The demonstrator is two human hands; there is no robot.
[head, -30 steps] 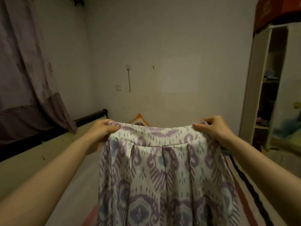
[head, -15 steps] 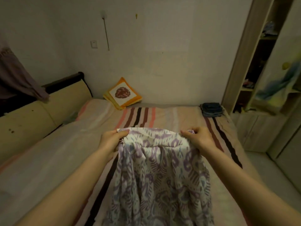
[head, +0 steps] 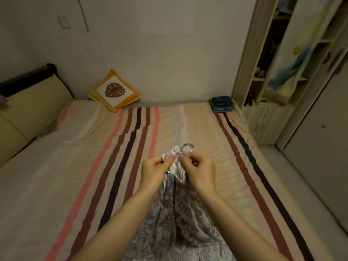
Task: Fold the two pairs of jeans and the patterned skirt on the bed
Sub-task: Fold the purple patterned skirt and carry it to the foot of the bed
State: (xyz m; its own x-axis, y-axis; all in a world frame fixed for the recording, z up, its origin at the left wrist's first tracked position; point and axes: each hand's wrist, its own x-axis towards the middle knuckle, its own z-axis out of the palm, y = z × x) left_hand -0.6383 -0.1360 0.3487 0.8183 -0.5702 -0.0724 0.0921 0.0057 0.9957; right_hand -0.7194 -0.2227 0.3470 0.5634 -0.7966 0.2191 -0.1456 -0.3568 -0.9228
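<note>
Both hands meet over the middle of the bed (head: 79, 166), each pinching the waistband of the patterned skirt (head: 177, 219). The left hand (head: 154, 171) has its fingers curled round the left part of the band, and the right hand (head: 199, 172) has thumb and fingers closed on the right part, so the two halves of the waist are brought together between them. The skirt hangs down from the hands toward the near edge, bunched in loose pleats. At the far right corner of the striped bedsheet sit the folded jeans (head: 222, 104) in a small dark stack. An orange cushion (head: 114, 91) leans against the far wall. On the right, an open wardrobe (head: 263, 76) holds blurred items on its shelves; what they are cannot be told.
</note>
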